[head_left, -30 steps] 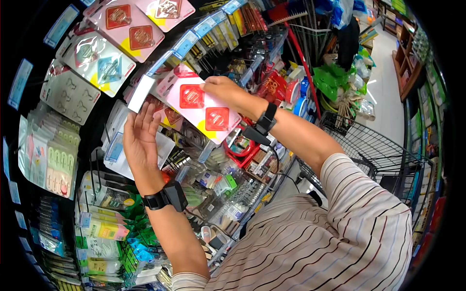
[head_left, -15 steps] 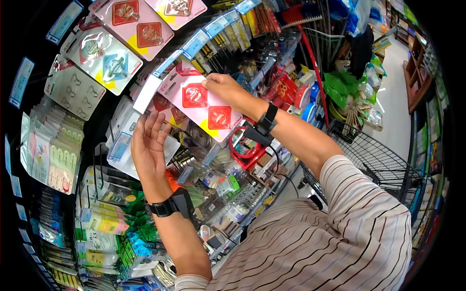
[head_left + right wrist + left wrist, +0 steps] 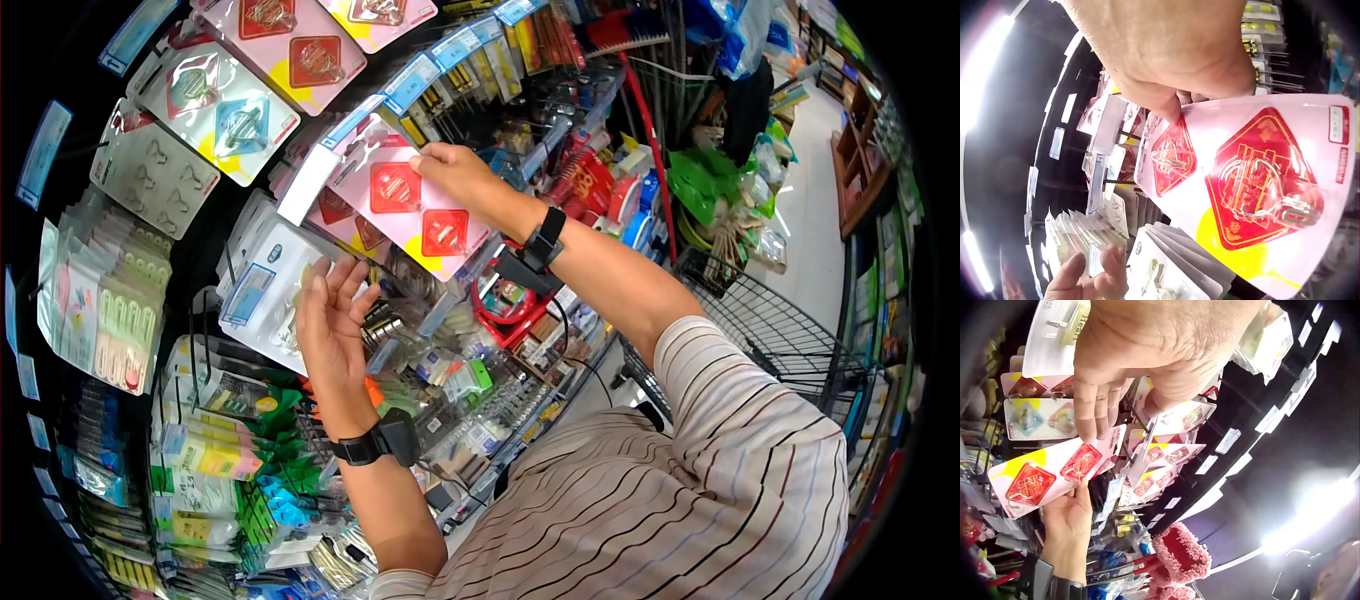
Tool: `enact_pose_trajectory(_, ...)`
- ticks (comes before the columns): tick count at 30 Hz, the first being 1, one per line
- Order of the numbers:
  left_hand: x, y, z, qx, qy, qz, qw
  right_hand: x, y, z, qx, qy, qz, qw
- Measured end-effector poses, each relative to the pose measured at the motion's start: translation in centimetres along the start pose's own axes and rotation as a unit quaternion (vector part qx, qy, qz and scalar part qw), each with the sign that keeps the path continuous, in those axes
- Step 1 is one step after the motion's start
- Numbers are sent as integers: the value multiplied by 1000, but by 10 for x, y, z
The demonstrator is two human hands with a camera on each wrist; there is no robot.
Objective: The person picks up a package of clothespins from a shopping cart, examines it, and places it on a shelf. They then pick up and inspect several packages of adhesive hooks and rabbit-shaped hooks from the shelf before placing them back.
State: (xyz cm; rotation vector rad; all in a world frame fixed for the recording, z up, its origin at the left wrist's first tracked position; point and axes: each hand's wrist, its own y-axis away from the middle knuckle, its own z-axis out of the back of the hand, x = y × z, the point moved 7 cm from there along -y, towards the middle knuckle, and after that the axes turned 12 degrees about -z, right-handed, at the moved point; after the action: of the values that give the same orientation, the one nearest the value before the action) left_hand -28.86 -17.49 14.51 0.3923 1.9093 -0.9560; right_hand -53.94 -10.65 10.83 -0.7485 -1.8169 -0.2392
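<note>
My right hand [image 3: 465,185] pinches the edge of a pink blister card of adhesive hooks [image 3: 396,188], thumb on its front. The card carries two red diamond-shaped hook plates [image 3: 1266,181] with clear-wrapped metal hooks, over a yellow patch. It is held tilted in front of the rack, overlapping similar pink cards [image 3: 335,208] hanging behind a white label holder [image 3: 308,185]. My left hand [image 3: 335,325], fingers loosely bent and palm up, holds nothing. It hovers beside white hook cards [image 3: 1160,269] hanging on a peg, lower left of the pink card.
More hook cards [image 3: 240,125] hang on pegs at upper left, below blue price tags [image 3: 412,85]. Packaged goods [image 3: 210,450] fill the lower rack. A black wire shopping cart [image 3: 760,320] stands to the right, near brooms and a green bag [image 3: 715,180].
My left hand has drifted right and down, away from the white label holder, its fingers curling slightly. The right hand keeps hold of the pink hook card, nearly in place. The head view has shifted slightly.
</note>
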Motion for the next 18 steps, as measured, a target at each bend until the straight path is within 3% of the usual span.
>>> enact_pose_trajectory(11, 4, 39, 26, -44, -5, 11, 999, -15, -19, 3, -1, -23, -2, 1000)
enact_pose_trajectory(18, 0, 58, 48, -78, -17, 12, 997, -18, -63, 2, -124, 198, 28, 972)
